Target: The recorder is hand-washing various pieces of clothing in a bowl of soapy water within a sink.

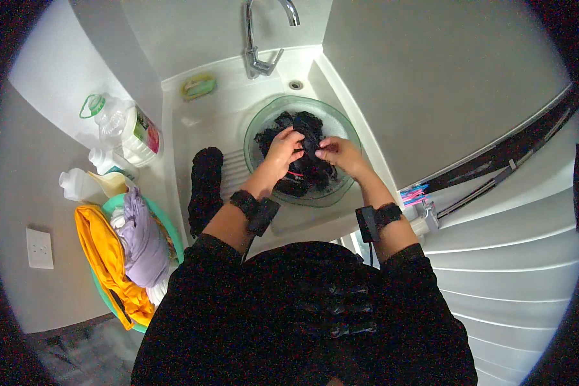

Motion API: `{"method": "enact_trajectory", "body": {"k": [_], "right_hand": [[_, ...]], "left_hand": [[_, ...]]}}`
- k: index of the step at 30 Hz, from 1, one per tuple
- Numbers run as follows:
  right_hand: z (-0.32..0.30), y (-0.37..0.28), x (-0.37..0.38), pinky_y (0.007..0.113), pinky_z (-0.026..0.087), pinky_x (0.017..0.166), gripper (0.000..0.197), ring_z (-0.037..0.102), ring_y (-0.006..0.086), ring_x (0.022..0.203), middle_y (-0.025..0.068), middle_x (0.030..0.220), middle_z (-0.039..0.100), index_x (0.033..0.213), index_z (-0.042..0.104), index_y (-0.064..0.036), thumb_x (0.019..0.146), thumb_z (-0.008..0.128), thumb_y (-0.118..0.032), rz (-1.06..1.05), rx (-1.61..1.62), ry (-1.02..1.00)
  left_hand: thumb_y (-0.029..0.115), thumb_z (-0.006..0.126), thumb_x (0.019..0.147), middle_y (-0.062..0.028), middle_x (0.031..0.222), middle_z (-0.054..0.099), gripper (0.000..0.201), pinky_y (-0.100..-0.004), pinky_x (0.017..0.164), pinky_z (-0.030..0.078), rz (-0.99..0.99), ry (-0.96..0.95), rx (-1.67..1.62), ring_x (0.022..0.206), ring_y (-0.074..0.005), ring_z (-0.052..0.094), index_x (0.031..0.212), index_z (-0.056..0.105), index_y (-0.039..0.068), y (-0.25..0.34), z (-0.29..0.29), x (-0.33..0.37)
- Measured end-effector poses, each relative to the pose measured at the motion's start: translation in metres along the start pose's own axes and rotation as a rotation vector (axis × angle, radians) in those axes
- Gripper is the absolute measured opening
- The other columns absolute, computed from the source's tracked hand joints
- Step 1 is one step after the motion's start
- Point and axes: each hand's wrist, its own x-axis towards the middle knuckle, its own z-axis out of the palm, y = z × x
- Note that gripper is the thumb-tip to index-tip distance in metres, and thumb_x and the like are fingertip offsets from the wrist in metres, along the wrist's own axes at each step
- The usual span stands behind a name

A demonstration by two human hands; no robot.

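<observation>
Black top nearest; both hands, fingers curled, pinch black cloth.

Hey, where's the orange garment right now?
In the head view, the orange garment is at the lower left, heaped in the green tub, just left of the purple cloth.

The left hand and right hand grip black cloth in a greenish basin inside the white sink. A black bundle lies left of it; orange and lavender clothes sit in a green tub.
</observation>
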Motion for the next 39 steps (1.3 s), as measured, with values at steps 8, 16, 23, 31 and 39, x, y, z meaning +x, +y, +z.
{"method": "enact_trajectory", "body": {"k": [8,16,23,31,39], "right_hand": [[0.017,0.009,0.003,0.027,0.049,0.074,0.017,0.06,0.0102,0.077,0.0018,0.086,0.069,0.096,0.071,0.0003,0.082,0.074,-0.009,-0.162,-0.049,0.05],[0.013,-0.008,0.006,0.032,0.049,0.077,0.019,0.067,0.0205,0.082,0.0121,0.09,0.072,0.1,0.072,-0.0047,0.085,0.07,-0.016,-0.075,-0.012,0.334],[0.0,-0.012,0.011,0.024,0.041,0.072,0.018,0.052,0.0088,0.075,-0.0034,0.085,0.062,0.099,0.067,-0.0041,0.093,0.06,-0.019,0.076,0.482,0.28],[-0.01,0.021,0.026,0.029,0.045,0.074,0.025,0.058,0.0142,0.081,0.0023,0.088,0.064,0.095,0.067,-0.0036,0.089,0.064,-0.028,0.069,0.049,0.413],[0.04,0.015,0.004,0.052,0.047,0.092,0.061,0.053,0.0488,0.113,0.0202,0.136,0.047,0.115,0.055,-0.0174,0.06,0.077,-0.005,-0.443,-0.725,0.178]], "left_hand": [[0.006,0.072,0.079,-0.0033,0.093,0.065,0.022,-0.0281,0.071,0.053,0.081,-0.128,0.277,0.083,-0.0163,0.064,0.1,0.064,0.008,0.006,-0.013,0.007],[0.002,0.066,0.08,-0.0027,0.081,0.059,0.013,-0.0298,0.066,0.054,0.128,-0.093,0.028,0.075,-0.0158,0.061,0.092,0.062,0.003,0.008,-0.012,0.003],[0.014,0.072,0.08,-0.0033,0.084,0.061,0.026,-0.0267,0.067,0.051,0.177,-0.056,0.203,0.073,-0.0123,0.06,0.102,0.064,0.003,0.027,0.0,-0.005],[0.047,0.084,0.062,-0.0244,0.134,0.052,0.084,-0.0479,0.104,0.039,0.363,-0.106,1.418,0.127,-0.038,0.048,0.135,0.053,0.019,0.034,-0.05,0.014],[0.038,0.089,0.055,-0.0278,0.157,-0.005,0.122,-0.0664,0.11,0.016,0.0,-0.089,2.17,0.141,-0.056,0.004,0.153,0.018,0.03,-0.007,-0.039,-0.008]]}}
